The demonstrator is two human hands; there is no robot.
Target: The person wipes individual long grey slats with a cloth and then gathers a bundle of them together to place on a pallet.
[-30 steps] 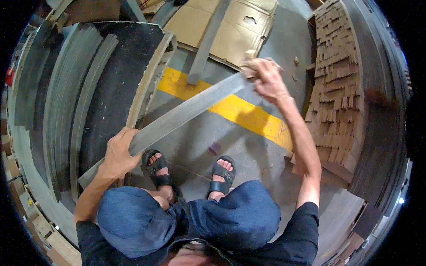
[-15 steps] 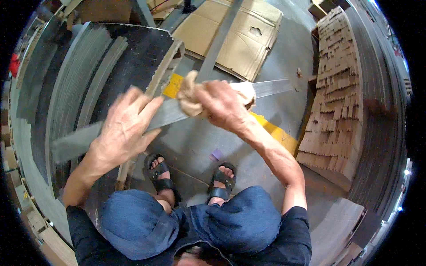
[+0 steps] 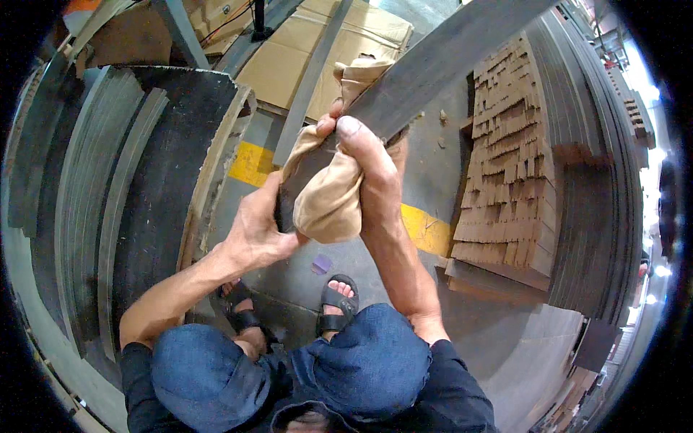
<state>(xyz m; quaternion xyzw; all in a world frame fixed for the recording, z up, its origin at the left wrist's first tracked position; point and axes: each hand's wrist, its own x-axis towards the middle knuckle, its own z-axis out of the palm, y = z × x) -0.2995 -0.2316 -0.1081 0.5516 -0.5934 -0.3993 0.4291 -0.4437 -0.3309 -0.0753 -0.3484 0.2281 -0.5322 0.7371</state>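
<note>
A long flat grey strip (image 3: 447, 65) runs from between my hands up to the far right, raised above the floor. Around its near part a beige cloth (image 3: 332, 206) is bunched. My right hand (image 3: 377, 169) grips the cloth and strip, thumb on top. My left hand (image 3: 258, 229) is closed on the strip's near end, with the thumb beside the hanging cloth; the cloth and strip hide some of its fingers. A second grey strip (image 3: 312, 83) lies further off, over a flattened cardboard sheet (image 3: 271, 76).
At my left, stacked grey strips (image 3: 86, 202) rest on a black surface (image 3: 166, 187) with a worn edge. To the right stands a stack of strips with ragged brown ends (image 3: 505, 159). A yellow floor line (image 3: 426, 229) and a purple scrap (image 3: 321, 264) lie nearby.
The strip has swung from lying crosswise to pointing far right, and now looks larger. My left hand, spread over it before, has closed on its near end. My right hand still grips the cloth.
</note>
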